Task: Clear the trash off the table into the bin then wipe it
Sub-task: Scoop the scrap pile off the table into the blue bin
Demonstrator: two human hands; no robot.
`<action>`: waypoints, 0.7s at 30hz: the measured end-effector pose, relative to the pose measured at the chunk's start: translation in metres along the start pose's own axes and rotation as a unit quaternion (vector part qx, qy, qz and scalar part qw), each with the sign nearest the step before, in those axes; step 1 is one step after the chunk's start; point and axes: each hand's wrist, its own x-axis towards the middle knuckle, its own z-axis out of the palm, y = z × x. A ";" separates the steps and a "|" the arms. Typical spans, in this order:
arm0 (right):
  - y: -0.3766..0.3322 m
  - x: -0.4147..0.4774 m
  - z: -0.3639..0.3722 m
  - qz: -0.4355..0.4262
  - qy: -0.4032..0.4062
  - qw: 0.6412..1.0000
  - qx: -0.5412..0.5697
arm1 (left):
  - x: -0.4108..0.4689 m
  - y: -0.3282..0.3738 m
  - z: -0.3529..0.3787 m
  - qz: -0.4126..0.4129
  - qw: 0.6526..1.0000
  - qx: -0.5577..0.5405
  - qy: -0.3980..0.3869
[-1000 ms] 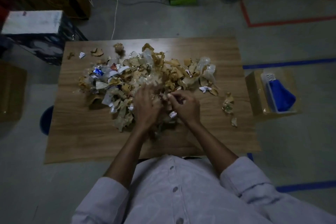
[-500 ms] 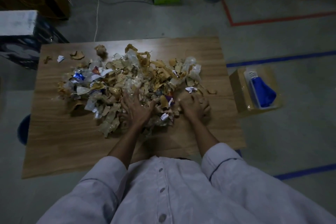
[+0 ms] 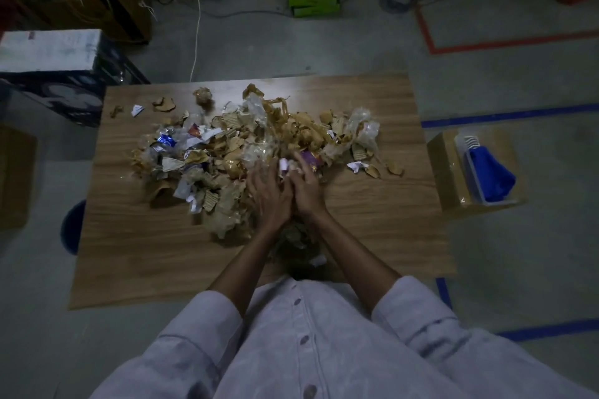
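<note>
Trash: heap of torn brown paper and shiny wrapper scraps (image 3: 259, 146) covers the middle of the brown wooden table (image 3: 146, 253);
Hands: left hand (image 3: 269, 196) and right hand (image 3: 308, 188) press together, squeezing a bunch of it;
Worry: loose bits may slip out below and drop on the grey floor (image 3: 324, 48)

A rectangular table top of smooth, matt brown wood-grain (image 3: 146, 253) is shown, on which a heap of rough torn brown paper scraps (image 3: 236, 142) is mixed with crinkled clear plastic film (image 3: 366, 129) and a glossy blue foil wrapper (image 3: 166, 140). A soft, matt blue cloth (image 3: 489, 172) is seen in a plain brown cardboard box (image 3: 442, 165) on a dull grey concrete floor (image 3: 291, 48).
</note>
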 end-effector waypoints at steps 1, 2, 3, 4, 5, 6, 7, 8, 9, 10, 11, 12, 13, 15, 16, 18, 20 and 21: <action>-0.002 -0.005 0.002 -0.024 -0.034 0.999 -0.012 | -0.003 0.002 -0.002 0.012 1.000 0.000 0.002; -0.003 -0.009 0.002 -0.052 -0.054 0.995 -0.059 | -0.006 0.003 -0.005 0.010 1.000 -0.003 0.012; -0.003 -0.012 -0.001 -0.082 -0.063 0.988 -0.115 | -0.009 0.005 -0.009 -0.005 1.000 -0.004 0.031; -0.003 -0.012 -0.007 -0.109 -0.050 0.977 -0.174 | -0.012 0.009 -0.013 -0.024 0.998 -0.002 0.057; -0.004 -0.011 -0.016 -0.127 -0.016 0.968 -0.214 | -0.014 0.013 -0.017 -0.034 0.996 0.007 0.087; -0.006 -0.008 -0.027 -0.130 0.034 0.964 -0.230 | -0.014 0.019 -0.020 -0.025 0.993 0.020 0.113; -0.010 -0.005 -0.042 -0.117 0.086 0.965 -0.219 | -0.013 0.024 -0.020 0.006 0.991 0.036 0.131; -0.010 0.000 -0.057 -0.100 0.136 0.966 -0.196 | -0.013 0.031 -0.019 0.052 0.988 0.052 0.136; -0.008 0.005 -0.075 -0.090 0.179 0.965 -0.171 | -0.011 0.038 -0.015 0.102 0.985 0.065 0.123; -0.004 0.010 -0.091 -0.091 0.220 0.958 -0.162 | -0.008 0.044 -0.008 0.145 0.982 0.080 0.093; 0.000 0.015 -0.106 -0.092 0.257 0.948 -0.165 | -0.003 0.051 0.000 0.174 0.978 0.098 0.061; 0.003 0.021 -0.122 -0.085 0.284 0.939 -0.173 | 0.006 0.060 0.009 0.190 0.973 0.124 0.041; 0.005 0.032 -0.137 -0.063 0.302 0.933 -0.183 | 0.019 0.070 0.019 0.196 0.967 0.157 0.033; 0.001 0.057 -0.159 -0.002 0.308 0.927 -0.215 | 0.051 0.088 0.034 0.172 0.964 0.203 0.009; -0.001 0.070 -0.167 0.016 0.295 0.925 -0.237 | 0.067 0.094 0.041 0.153 0.964 0.215 -0.013; -0.001 0.095 -0.176 0.043 0.259 0.931 -0.255 | 0.092 0.095 0.057 0.121 0.964 0.225 -0.078; -0.001 0.115 -0.177 0.067 0.229 0.940 -0.244 | 0.107 0.087 0.074 0.105 0.962 0.208 -0.141; -0.001 0.123 -0.176 0.076 0.220 0.943 -0.238 | 0.111 0.082 0.081 0.114 0.958 0.210 -0.159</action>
